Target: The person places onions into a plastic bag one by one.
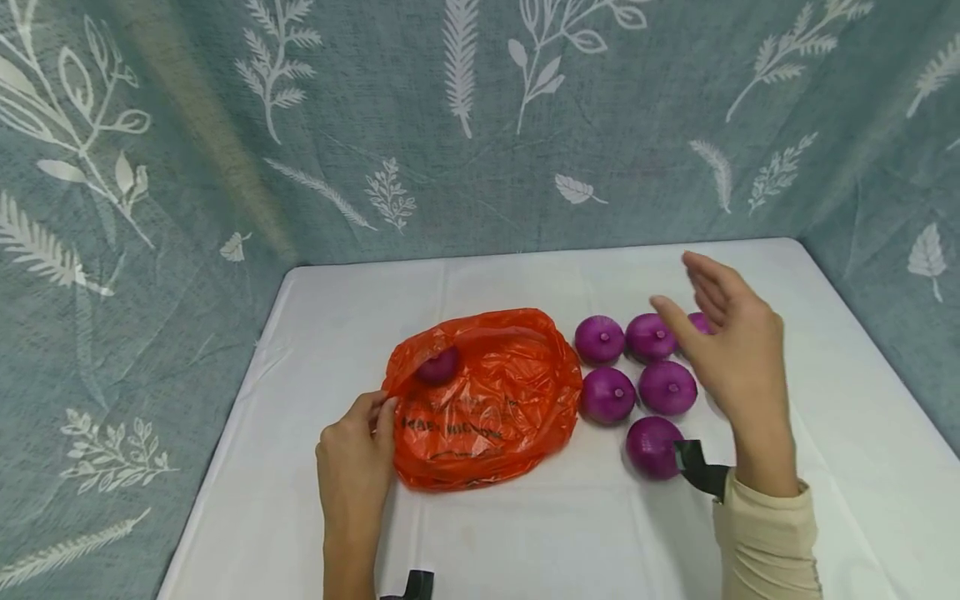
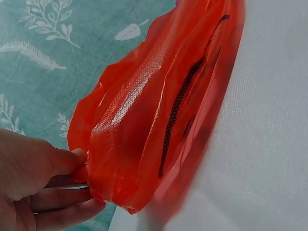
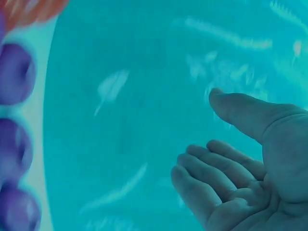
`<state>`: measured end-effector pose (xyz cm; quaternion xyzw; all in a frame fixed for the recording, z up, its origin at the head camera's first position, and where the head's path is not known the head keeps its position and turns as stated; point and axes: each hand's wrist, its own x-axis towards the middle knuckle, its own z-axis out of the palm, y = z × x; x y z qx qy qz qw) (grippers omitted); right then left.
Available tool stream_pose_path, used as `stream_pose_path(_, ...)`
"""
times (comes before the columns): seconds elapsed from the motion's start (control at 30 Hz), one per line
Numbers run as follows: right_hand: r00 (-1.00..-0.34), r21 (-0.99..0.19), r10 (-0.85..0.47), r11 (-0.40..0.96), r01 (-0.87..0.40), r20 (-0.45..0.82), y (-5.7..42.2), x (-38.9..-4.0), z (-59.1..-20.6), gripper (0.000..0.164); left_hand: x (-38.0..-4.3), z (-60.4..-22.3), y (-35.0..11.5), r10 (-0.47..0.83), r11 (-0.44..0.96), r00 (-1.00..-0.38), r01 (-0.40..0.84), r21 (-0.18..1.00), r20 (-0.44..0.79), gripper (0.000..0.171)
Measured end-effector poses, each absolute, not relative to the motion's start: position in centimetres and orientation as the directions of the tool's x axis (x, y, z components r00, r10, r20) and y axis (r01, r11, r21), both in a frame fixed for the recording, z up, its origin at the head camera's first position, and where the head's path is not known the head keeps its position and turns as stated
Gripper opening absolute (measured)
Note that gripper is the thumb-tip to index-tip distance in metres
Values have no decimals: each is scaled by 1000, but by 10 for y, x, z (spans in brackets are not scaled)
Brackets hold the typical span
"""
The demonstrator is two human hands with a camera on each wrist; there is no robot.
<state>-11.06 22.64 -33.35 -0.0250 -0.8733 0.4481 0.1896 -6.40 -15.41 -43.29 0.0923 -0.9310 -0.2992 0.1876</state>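
white table (image 1: 510, 542) with rounded far corners, crumpled orange-red plastic bag (image 1: 498, 392) near its middle, purple onions (image 1: 608, 396) in rows just right of the bag

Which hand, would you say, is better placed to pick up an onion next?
Probably the right hand: it is empty, open and close to the loose onions. The left hand pinches the edge of the orange-red bag, farther away.

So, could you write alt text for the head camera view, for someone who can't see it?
A left hand pinches the rim of a red plastic bag with one purple onion inside; the empty right hand hovers near more onions on a white table.
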Motion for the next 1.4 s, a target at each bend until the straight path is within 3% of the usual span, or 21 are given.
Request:
stream_pose_path(0.27, -920, -773, 375, 615, 158, 111, 298, -83, -374, 78, -65, -432, -155, -281, 807, -911, -53, 588, 303, 27)
stream_pose_path(0.5, -955, -671, 296, 704, 233, -22, 336, -66, -406, 94, -65, -431, -156, -269, 807, -912, -38, 589, 309, 25)
stream_pose_path(0.77, -965, -612, 201, 746, 262, -167, 347, -61, -433, 108, -65, -429, -155, -261, 811, -913, -30, 584, 315, 24)
stream_pose_path(1.4, -961, -645, 258, 718, 262, -103, 339, -67, -446, 100, -67, -431, -153, -281, 807, -919, -69, 587, 278, 26)
